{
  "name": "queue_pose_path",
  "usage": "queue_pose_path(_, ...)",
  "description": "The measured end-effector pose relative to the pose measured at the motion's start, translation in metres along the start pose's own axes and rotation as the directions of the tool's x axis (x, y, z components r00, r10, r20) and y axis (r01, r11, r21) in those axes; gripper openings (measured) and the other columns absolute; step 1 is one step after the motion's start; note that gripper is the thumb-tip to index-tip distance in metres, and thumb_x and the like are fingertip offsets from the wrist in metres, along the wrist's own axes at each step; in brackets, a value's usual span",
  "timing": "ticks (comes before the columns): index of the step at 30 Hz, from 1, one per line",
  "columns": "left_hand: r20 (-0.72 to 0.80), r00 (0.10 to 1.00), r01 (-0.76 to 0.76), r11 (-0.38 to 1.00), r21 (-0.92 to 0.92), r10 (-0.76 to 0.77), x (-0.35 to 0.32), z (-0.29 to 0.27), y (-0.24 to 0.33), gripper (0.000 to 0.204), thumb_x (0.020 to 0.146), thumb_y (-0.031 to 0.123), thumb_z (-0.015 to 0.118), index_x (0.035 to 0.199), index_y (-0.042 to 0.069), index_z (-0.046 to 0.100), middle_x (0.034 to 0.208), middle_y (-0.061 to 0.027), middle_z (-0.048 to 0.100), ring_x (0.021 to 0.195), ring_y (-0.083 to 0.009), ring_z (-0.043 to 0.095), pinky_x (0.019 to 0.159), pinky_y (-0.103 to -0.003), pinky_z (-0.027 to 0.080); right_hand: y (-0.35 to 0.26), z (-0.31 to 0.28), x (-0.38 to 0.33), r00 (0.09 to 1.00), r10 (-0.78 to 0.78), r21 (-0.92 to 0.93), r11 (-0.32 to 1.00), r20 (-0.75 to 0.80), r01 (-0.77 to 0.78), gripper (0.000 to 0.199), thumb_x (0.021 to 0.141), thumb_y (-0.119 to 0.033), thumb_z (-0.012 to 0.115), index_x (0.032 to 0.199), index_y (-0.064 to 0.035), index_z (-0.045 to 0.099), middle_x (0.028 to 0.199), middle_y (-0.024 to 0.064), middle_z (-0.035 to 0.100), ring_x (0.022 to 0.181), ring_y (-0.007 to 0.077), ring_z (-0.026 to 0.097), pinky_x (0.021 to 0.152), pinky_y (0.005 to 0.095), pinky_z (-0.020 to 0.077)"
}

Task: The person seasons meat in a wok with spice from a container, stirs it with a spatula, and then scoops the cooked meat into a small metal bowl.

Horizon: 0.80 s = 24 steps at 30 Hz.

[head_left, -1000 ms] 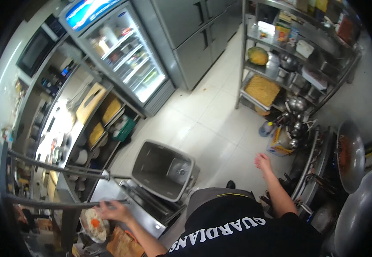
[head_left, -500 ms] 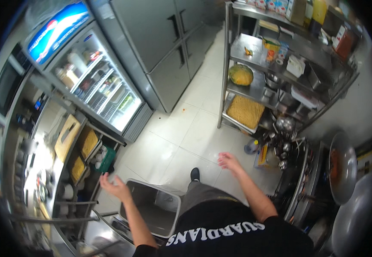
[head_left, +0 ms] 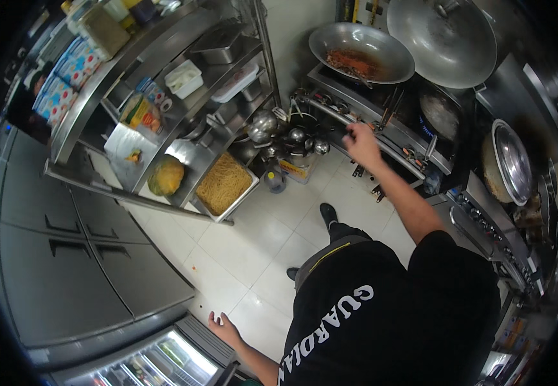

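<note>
Ladles [head_left: 290, 138], a cluster of round steel ones, hang just left of the stove front in the upper middle of the frame, and they with the stove's front rail [head_left: 356, 125] are what the right hand [head_left: 361, 143] is nearest to. Nearest to the camera, the person's dark shirt fills the lower right of the frame. At the bottom edge, left of the shirt, the left hand [head_left: 224, 327] is spread open with fingers apart and holds nothing; it hovers over the pale tiled floor [head_left: 240, 257] just beside the top edge of a glass-fronted fridge [head_left: 150, 363] in the lower left corner. A black shoe [head_left: 328, 214] stands on the tiles at mid-frame. Beyond it the right arm stretches up the frame, and the right hand hangs with loosely curled fingers over the rail, gripping nothing; whether it touches the rail cannot be told. Left of the ladles, a steel rack [head_left: 163, 116] carries a tray of yellow noodles [head_left: 225, 184] on its low shelf, with a green-orange papaya [head_left: 166, 175] just beside it. Farthest off, at the top of the frame, a wok [head_left: 360, 45] holding reddish food sits on the stove, and a large steel lid [head_left: 443, 38] leans to its right.
</note>
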<state>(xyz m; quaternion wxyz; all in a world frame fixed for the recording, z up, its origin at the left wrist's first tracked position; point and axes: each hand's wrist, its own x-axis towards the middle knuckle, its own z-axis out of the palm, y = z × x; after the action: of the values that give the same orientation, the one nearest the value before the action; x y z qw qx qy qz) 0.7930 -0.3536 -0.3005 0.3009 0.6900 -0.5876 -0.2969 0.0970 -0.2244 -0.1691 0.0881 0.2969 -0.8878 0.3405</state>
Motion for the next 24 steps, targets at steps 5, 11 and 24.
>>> queue_pose_path(5,0.083,0.988,-0.136,0.986,0.094,0.129,0.068,0.044,0.070,0.041,0.088,0.010,0.068,0.128,0.002,0.057,0.125,-0.0170,0.058,0.106,-0.0290,0.062,0.090,-0.040,0.051,0.034,-0.033,0.113,0.978,0.112,-0.237,0.960,-0.177,-0.152,0.047,0.084,-0.019,0.073,0.122,-0.0066,0.049,0.121,0.0254,0.052,0.108,0.0454,0.057,0.091,0.0510,0.0492)
queue_pose_path(11,0.217,0.959,-0.189,0.982,-0.001,0.184,0.099,0.192,0.150,0.044,0.088,0.010,0.069,0.130,0.004,0.057,0.125,-0.0171,0.056,0.097,-0.0282,0.061,0.087,-0.039,0.051,0.098,0.020,0.275,0.804,0.492,-0.415,0.842,0.333,-0.343,0.052,0.090,-0.008,0.064,0.134,0.0002,0.038,0.121,0.0358,0.056,0.105,0.0461,0.063,0.087,0.0525,0.0527)
queue_pose_path(24,0.522,0.691,0.318,0.858,0.403,-0.501,-0.012,0.299,0.169,0.054,0.086,0.018,0.076,0.134,0.004,0.056,0.125,-0.0239,0.057,0.114,-0.0318,0.057,0.092,-0.042,0.048,0.347,-0.091,0.419,0.812,0.398,-0.572,0.814,0.427,-0.099,0.036,0.089,-0.020,0.065,0.120,-0.0028,0.066,0.101,0.0224,0.067,0.095,0.0380,0.065,0.081,0.0480,0.0510)
